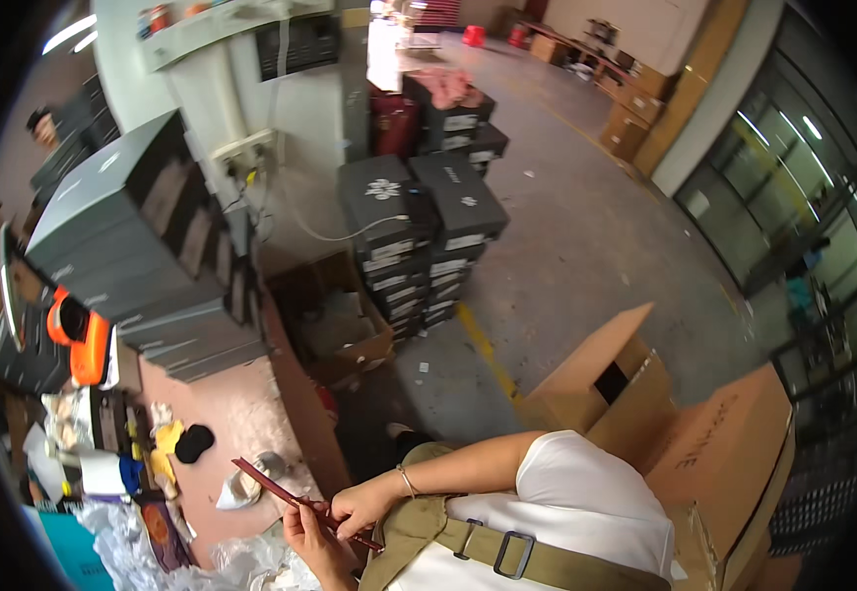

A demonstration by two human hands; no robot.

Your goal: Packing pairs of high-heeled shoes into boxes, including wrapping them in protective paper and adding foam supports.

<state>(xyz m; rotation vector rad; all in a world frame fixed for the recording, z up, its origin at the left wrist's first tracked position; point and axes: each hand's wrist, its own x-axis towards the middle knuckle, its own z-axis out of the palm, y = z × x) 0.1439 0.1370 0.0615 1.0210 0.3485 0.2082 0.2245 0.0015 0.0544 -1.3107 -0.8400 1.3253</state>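
L hand (312, 542) fingers closed on dark red strip (269, 482), lower-ctr, in front of torso. R hand (362, 505) at same strip, fingers curled; can't tell if they pinch it too. Strip's tilted, far end pts up-left over pinkish table (217, 399). Nearby on tbl: silvery round item (269, 464), white crumpled pc (238, 492), blk pad (194, 443). Clear plastic bags (118, 540) L of hands, grey boxes (138, 236) stacked at tbl's far end.

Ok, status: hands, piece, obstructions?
Left hand gripping dark red strip; right hand on it too. Strip slanted. Crumpled clear plastic near left hand, not covering strip.
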